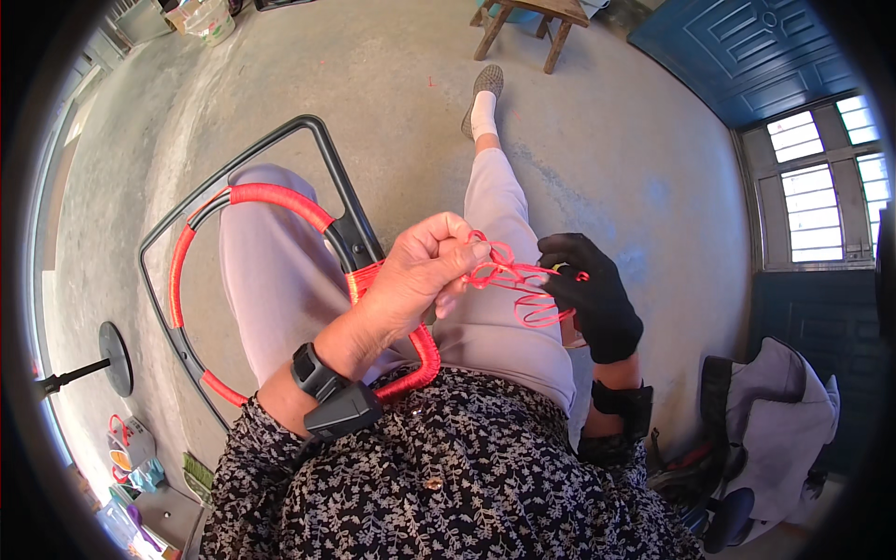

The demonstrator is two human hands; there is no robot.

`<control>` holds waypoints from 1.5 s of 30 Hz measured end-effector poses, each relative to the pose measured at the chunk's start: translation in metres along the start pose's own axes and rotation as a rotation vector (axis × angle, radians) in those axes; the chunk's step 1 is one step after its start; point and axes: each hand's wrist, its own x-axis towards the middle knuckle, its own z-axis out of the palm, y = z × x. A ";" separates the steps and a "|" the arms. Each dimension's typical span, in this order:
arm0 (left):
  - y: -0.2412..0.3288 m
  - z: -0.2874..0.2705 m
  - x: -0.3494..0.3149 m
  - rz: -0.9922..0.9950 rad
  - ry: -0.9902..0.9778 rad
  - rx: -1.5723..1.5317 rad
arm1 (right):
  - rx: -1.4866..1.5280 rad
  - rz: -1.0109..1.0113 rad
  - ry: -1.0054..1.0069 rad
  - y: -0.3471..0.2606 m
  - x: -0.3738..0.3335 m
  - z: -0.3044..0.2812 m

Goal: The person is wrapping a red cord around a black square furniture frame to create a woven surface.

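Bare and closed, my left hand pinches a loop of thin red cord between thumb and fingers. My right hand, in a black glove, has its fingers curled round the other side of the same cord. Between the hands the cord hangs in loose, tangled loops above my thigh. Left of my hands, a black metal frame with a rounded ring lies over my leg. Red cord wrapping covers several stretches of the ring. My left forearm hides part of the frame.
A wooden stool stands ahead on the concrete floor. Blue doors are at the far right, and a draped grey cloth is nearer. A round black stand and a white bag are at the left.
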 end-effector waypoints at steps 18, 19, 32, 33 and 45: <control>0.008 -0.014 0.002 0.120 0.133 0.304 | 0.944 0.034 0.453 0.048 -0.006 -0.101; 0.008 -0.015 0.002 0.080 0.126 0.359 | 0.951 0.044 0.468 0.051 -0.006 -0.108; 0.004 -0.042 -0.004 0.081 0.244 0.328 | 0.830 0.106 0.688 0.159 -0.025 -0.182; 0.002 -0.043 -0.003 0.053 0.200 0.403 | 0.828 0.107 0.694 0.174 -0.024 -0.188; 0.006 -0.033 -0.013 -0.007 0.054 0.377 | -0.489 -0.119 -0.027 0.045 0.019 0.016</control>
